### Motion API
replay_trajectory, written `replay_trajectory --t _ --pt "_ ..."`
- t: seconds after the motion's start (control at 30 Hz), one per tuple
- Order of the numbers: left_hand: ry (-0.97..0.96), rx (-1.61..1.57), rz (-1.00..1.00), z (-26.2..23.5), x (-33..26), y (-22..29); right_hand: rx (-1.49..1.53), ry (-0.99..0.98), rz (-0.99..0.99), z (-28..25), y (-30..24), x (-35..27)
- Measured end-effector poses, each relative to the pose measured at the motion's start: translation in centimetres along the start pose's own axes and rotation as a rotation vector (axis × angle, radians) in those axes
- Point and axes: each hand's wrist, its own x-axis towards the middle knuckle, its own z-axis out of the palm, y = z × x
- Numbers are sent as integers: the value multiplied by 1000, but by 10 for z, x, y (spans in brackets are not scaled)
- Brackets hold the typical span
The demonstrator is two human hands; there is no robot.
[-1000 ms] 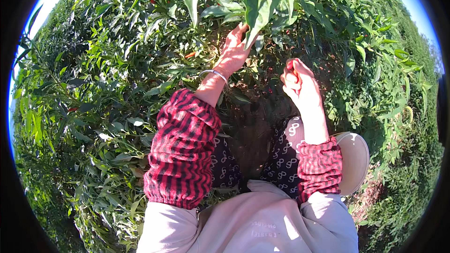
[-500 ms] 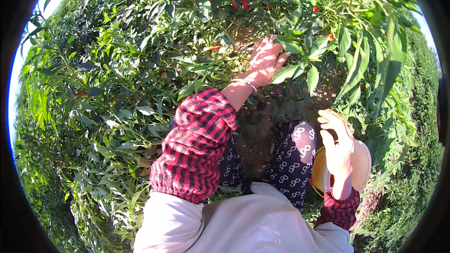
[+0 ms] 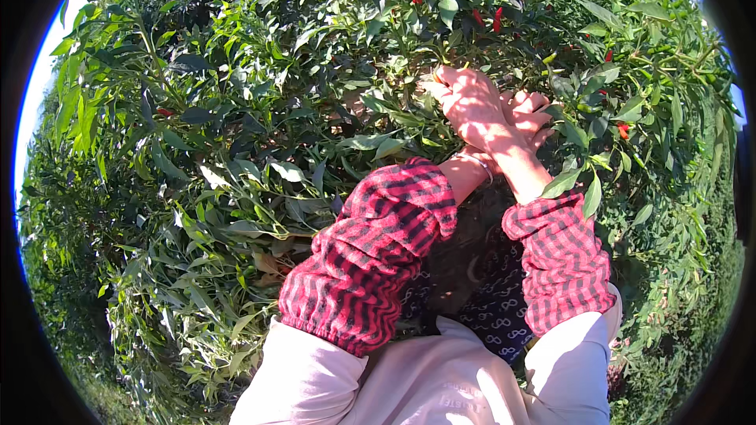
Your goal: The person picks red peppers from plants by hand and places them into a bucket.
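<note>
Upper right of frame: right hand (image 3: 472, 102) overlaps left hand (image 3: 529, 114) within pepper plant (image 3: 260, 134) foliage. Grip state of both: cannot tell.

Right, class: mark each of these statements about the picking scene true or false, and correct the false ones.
1. Both hands are up among the leaves of the pepper plant. True.
2. The right hand lies across the left hand. True.
3. The sleeve covers on the forearms are plain blue. False: they are red and black checked.
4. Red peppers hang above the hands. True.
5. The left wrist is bare. False: a thin bracelet circles it.
6. The right hand hangs down by the knee. False: it is raised into the foliage beside the left.
</note>
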Motion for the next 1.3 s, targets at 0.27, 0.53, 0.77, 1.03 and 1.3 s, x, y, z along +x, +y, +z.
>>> replay_trajectory --t 0.27,0.53,0.77,1.03,1.3 --pt "-163 -58 -411 -49 -5 -18 882 -23 197 -101 -29 -127" --pt "474 -365 -452 -74 8 -46 -290 87 670 -164 71 -378" --pt "210 -875 -433 -76 -36 -48 349 244 50 -131 -38 -226" --pt "115 -1629 -467 -25 -44 -15 29 492 4 -140 -29 -149" --pt "8 -1657 -285 -7 -47 -4 -21 490 203 -141 15 -174"
